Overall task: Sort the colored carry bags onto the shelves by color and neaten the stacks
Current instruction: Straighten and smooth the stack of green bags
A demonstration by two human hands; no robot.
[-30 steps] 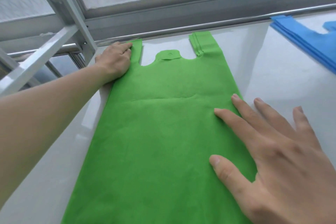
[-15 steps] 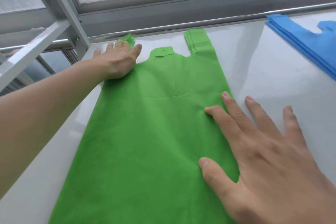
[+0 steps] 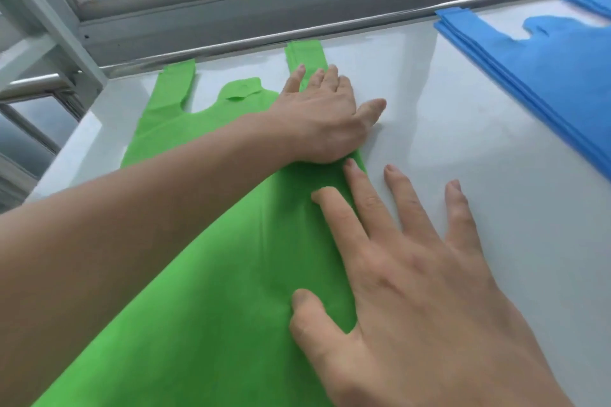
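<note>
a green bag [image 3: 211, 291] lay flat on the white shelf [image 3: 463, 149], its two handles pointing toward the back rail [image 3: 330, 28]. the left handle strip sat near the shelf's far left corner; the right handle strip reached almost to the rail. between them a small rounded tab stood up from the bag's cut-out neck.

the left hand [image 3: 325, 116] reached across the bag from the left, its forearm lying over the green cloth. its palm pressed down at the base of the right handle, fingers straight and loosely spread, holding nothing. the fingertips lay along the handle strip, and the thumb stuck out to the right onto bare shelf.

the right hand [image 3: 413, 281] lay flat nearer the camera, fingers straight and fanned apart. its thumb and index finger rested on the bag's right side, the middle finger lay along the bag's right edge, and the ring and little fingers rested on the white shelf just beside it. it gripped nothing. its middle fingertip came up just short of the heel of the left hand.

a stack of blue bags [image 3: 535, 76] lay at the far right of the same shelf, well apart from the green bag, layered edges showing along its left side. grey metal frame bars [image 3: 49, 10] rose at the left.
</note>
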